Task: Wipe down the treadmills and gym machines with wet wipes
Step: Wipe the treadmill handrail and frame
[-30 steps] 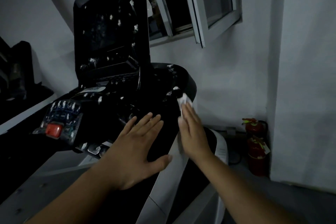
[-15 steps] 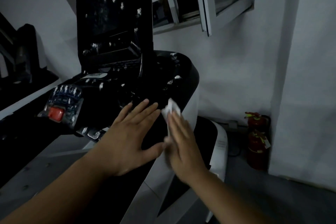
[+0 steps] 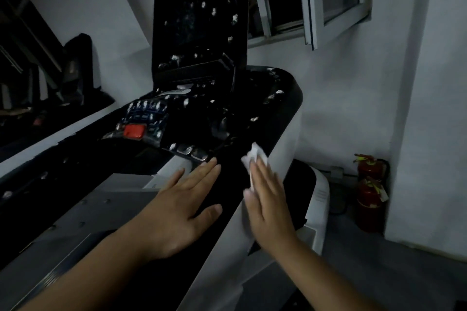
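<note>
- Hands both flat: right hand (image 3: 267, 199) presses wipe (image 3: 254, 156) on treadmill rail (image 3: 280, 156), left hand (image 3: 182, 204) rests beside it.
- Screen (image 3: 192, 23) and buttons (image 3: 146, 118) look speckled white, so most seems left.

One wide-angle view from the person's head looks forward and down, close over the black, white-flecked plastic treadmill console (image 3: 202, 118) mid-frame, with the plain white wall (image 3: 353, 98) at right.

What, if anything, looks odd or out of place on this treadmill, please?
White blobs are spattered across the treadmill's dark screen, its keypad and the black console top; they stand out as splashes or foam, though which I cannot tell. The right hand presses the wet wipe lower down, clear of them.
</note>
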`<state>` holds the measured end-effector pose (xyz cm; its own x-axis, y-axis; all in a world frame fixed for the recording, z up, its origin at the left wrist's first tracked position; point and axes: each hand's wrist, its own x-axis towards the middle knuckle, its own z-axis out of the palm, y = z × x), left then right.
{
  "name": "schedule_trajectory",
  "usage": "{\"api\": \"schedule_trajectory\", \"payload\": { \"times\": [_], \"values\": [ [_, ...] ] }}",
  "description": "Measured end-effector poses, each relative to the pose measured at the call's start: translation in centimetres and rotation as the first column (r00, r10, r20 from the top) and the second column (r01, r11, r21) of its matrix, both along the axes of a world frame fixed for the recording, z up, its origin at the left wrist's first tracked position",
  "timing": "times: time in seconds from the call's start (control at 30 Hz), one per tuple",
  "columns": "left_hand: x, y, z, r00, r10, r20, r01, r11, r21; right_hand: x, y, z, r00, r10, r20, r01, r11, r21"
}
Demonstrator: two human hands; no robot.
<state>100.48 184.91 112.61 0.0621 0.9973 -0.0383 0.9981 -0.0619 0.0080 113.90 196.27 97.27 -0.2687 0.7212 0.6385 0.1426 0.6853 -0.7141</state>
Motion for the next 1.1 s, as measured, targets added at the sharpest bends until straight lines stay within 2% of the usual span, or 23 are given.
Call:
{"api": "schedule_trajectory", "payload": {
  "times": [0.07, 0.2, 0.3, 0.37, 0.4, 0.53, 0.6, 0.7, 0.77, 0.87, 1.0, 1.1],
  "values": [
    [-0.2, -1.8, 0.0, 0.999, -0.008, 0.038, 0.008, 1.0, 0.001, -0.9, -1.7, 1.9, 1.0, 0.011, 0.0, -0.011, 0.998, -0.065],
    [-1.0, -6.0, -0.2, 0.984, 0.007, 0.178, -0.006, 1.0, -0.006, -0.8, -7.8, 0.1, 0.995, 0.063, 0.081, -0.069, 0.995, 0.068],
    [-2.2, -9.7, -0.7, 0.972, 0.021, 0.234, -0.022, 1.0, 0.003, -0.7, -9.0, 0.4, 0.998, -0.007, 0.069, 0.009, 1.0, -0.023],
    [-2.9, -12.1, -1.0, 0.965, 0.034, 0.261, -0.04, 0.999, 0.016, -1.8, -10.9, 2.3, 1.0, 0.006, 0.021, -0.004, 0.993, -0.115],
    [-3.2, -13.4, -1.1, 0.963, 0.039, 0.268, -0.048, 0.999, 0.025, -2.3, -12.7, 2.9, 0.999, 0.038, 0.021, -0.036, 0.993, -0.108],
    [-3.9, -18.7, -1.5, 0.959, 0.06, 0.278, -0.074, 0.996, 0.041, -2.3, -21.1, -0.3, 0.978, 0.129, 0.166, -0.138, 0.99, 0.043],
    [-4.3, -21.3, -1.8, 0.953, 0.074, 0.293, -0.087, 0.996, 0.035, -2.2, -22.1, -1.0, 0.98, 0.098, 0.175, -0.099, 0.995, -0.002],
    [-4.7, -24.7, -2.2, 0.947, 0.096, 0.307, -0.112, 0.993, 0.035, -3.6, -23.7, 1.1, 0.992, 0.071, 0.106, -0.064, 0.996, -0.063],
    [-5.0, -26.6, -2.5, 0.941, 0.102, 0.321, -0.124, 0.991, 0.048, -4.2, -26.7, 1.7, 0.981, 0.117, 0.155, -0.122, 0.992, 0.02],
    [-5.5, -29.0, -2.9, 0.929, 0.127, 0.347, -0.153, 0.987, 0.047, -3.6, -29.8, -0.6, 0.962, 0.151, 0.229, -0.194, 0.964, 0.18],
    [-5.8, -31.0, -3.3, 0.925, 0.162, 0.344, -0.189, 0.981, 0.045, -4.3, -30.0, 0.6, 0.973, 0.099, 0.21, -0.133, 0.979, 0.155],
    [-5.6, -32.2, -3.5, 0.921, 0.175, 0.349, -0.213, 0.974, 0.073, -4.6, -33.1, 0.0, 0.942, 0.17, 0.288, -0.246, 0.936, 0.25]
  ]
}}
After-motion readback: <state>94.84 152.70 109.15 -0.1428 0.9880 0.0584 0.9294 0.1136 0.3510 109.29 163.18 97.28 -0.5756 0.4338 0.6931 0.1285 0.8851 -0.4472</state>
